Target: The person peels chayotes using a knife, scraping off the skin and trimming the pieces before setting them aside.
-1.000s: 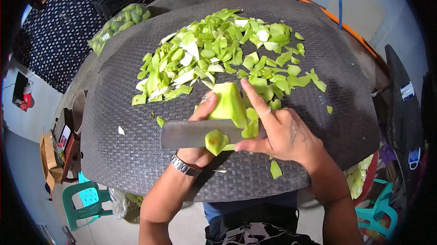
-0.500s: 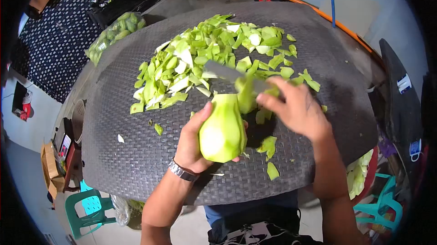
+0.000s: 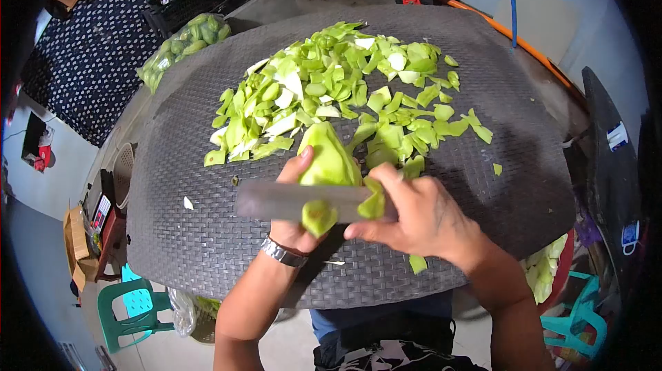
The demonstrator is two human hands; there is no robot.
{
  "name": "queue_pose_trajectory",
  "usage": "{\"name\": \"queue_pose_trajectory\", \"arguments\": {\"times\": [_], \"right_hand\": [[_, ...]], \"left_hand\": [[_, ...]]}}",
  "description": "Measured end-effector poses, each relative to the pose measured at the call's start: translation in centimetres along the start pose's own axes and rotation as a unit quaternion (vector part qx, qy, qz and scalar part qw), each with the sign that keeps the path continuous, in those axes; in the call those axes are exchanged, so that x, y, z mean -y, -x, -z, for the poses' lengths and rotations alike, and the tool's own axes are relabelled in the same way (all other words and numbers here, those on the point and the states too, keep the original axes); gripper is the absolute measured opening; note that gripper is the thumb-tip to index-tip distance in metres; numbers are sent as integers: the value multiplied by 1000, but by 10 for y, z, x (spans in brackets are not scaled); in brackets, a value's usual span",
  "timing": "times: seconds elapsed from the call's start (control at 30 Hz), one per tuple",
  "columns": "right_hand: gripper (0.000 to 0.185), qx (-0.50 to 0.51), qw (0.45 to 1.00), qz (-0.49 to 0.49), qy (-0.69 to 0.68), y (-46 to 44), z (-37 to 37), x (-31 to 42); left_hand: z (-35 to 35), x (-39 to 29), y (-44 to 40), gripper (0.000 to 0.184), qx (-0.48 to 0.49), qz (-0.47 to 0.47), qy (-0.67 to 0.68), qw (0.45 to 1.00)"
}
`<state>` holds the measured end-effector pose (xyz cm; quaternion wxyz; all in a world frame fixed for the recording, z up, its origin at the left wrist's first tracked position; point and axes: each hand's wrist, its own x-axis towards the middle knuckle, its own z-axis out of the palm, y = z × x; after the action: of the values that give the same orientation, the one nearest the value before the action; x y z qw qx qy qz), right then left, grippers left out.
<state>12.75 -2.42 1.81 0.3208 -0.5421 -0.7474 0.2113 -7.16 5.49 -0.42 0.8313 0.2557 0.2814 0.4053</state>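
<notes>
A pale green, peeled-looking fruit (image 3: 327, 156) is in my left hand (image 3: 292, 232), whose fingers wrap round it from the left and below. My right hand (image 3: 426, 218) grips a wide-bladed knife (image 3: 276, 201) by its right end, which the fingers hide. The blade lies crosswise over the lower part of the fruit, slightly blurred. Green bits of peel (image 3: 319, 217) cling to the blade. Just beyond the fruit, a wide heap of green and whitish peelings (image 3: 310, 85) spreads over the dark woven table (image 3: 186, 247).
At the table's far left edge lies a plastic bag of green fruit (image 3: 186, 43). Teal chairs (image 3: 114, 309) stand below on both sides. A red container with pale pieces (image 3: 548, 267) is at the lower right. An orange pole (image 3: 510, 32) runs behind the table.
The knife has come back from above the peelings to lie across the fruit. The fruit's narrow end has tilted away, and a strip of peel that was beside the blade is now on it.
</notes>
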Motion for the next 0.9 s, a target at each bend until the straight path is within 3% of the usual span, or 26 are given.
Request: {"name": "queue_pose_trajectory", "arguments": {"times": [0.33,0.63,0.67,0.7,0.77,0.87,0.9], "right_hand": [[86,-3,996,25,86,1,-4,2],[71,-47,993,53,98,-6,5,-14],[66,-11,997,-16,77,-8,11,-17],[61,-12,996,-62,57,-12,20,-19],[58,-79,996,-22,43,-13,21,-30],[59,24,995,-90,-26,-10,26,-13],[62,61,995,-71,-19,-9,26,-8]], "left_hand": [[-2,5,-2,45,9,19,49,999],[6,5,-4,60,9,44,64,997],[27,4,-2,66,119,99,143,978],[13,3,2,60,58,60,54,995],[9,0,1,62,113,59,27,991],[10,2,2,63,87,47,97,990],[9,2,2,63,66,39,75,994]]}}
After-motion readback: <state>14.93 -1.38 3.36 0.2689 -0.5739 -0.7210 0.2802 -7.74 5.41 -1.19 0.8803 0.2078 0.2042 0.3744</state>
